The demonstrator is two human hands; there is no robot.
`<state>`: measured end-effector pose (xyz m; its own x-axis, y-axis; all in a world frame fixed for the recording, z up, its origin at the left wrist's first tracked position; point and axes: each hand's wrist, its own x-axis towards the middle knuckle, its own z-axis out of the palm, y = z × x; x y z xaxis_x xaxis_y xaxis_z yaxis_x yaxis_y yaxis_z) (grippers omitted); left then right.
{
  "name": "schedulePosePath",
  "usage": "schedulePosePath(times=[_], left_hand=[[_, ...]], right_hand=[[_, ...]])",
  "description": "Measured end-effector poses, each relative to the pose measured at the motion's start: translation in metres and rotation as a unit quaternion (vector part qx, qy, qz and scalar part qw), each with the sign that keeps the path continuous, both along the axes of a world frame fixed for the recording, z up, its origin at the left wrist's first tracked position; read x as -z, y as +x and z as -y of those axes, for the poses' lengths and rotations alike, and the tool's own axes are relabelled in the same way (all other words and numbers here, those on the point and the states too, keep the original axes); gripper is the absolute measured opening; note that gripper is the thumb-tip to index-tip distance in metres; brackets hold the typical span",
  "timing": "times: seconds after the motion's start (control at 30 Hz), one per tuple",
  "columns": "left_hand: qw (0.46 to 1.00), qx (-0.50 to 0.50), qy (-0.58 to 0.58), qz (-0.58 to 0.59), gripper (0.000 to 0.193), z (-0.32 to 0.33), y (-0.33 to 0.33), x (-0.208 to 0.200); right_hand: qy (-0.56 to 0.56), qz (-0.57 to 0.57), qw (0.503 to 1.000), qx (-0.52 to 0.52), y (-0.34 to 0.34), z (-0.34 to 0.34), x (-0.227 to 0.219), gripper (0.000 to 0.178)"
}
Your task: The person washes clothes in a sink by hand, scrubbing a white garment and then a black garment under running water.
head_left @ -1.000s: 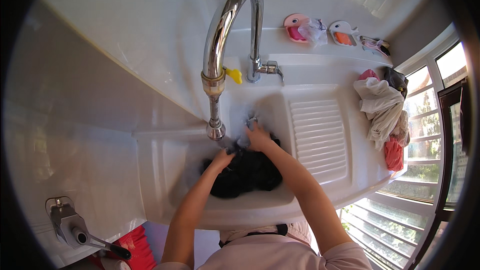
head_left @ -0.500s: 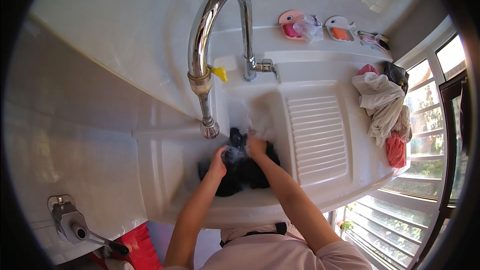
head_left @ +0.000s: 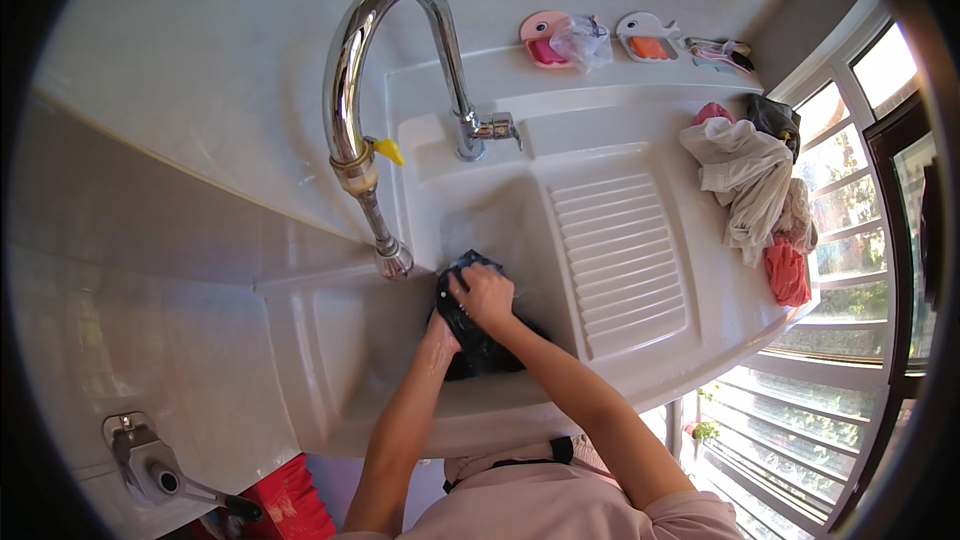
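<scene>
A wet black garment [head_left: 482, 352] lies bunched in the white sink basin [head_left: 345, 380], part of it lifted up between my hands. My right hand [head_left: 486, 295] is closed on the raised cloth from above, its fingers curled over the fabric. From the near left, my left hand [head_left: 441, 332] holds the same cloth from below; the fabric covers most of its fingers. A small pale round spot, perhaps a button, shows on the garment beside my right fingers. Just left of and beyond the hands hangs the spout end of the chrome faucet [head_left: 345, 90].
A ribbed washboard [head_left: 625, 260] is moulded into the counter on the right. Beyond it lies a pile of clothes [head_left: 745, 175]. Along the back ledge sit a pink soap dish [head_left: 540, 28], a white whale-shaped dish [head_left: 645, 25] and brushes [head_left: 725, 52]. A louvred window [head_left: 850, 195] stands at far right.
My hands have come together, the right one crossing leftward over the left. The cloth is now gathered up between them. The whole view has shifted slightly.
</scene>
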<state>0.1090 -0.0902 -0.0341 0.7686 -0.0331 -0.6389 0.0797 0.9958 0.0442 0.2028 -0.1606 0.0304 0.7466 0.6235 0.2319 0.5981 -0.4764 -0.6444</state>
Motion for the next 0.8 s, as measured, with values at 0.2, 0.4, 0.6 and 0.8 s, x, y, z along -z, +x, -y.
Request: schedulePosePath(times=[0.2, 0.4, 0.6, 0.8], left_hand=[[0.854, 0.029, 0.508, -0.106, 0.044, -0.006, -0.001, -0.004], [0.632, 0.262, 0.703, -0.197, 0.055, -0.012, -0.015, 0.050], [0.949, -0.040, 0.299, -0.094, 0.054, -0.011, 0.010, 0.012], [0.962, -0.100, 0.200, 0.154, 0.050, -0.007, -0.004, 0.037]], right_hand=[[-0.080, -0.073, 0.989, 0.104, 0.024, 0.012, 0.062, 0.044], [-0.219, -0.044, 0.965, -0.138, 0.035, 0.031, 0.085, 0.040], [-0.117, -0.268, 0.956, 0.028, -0.007, 0.001, 0.095, 0.029], [0.007, -0.103, 0.992, -0.078, -0.068, 0.023, -0.049, 0.027]])
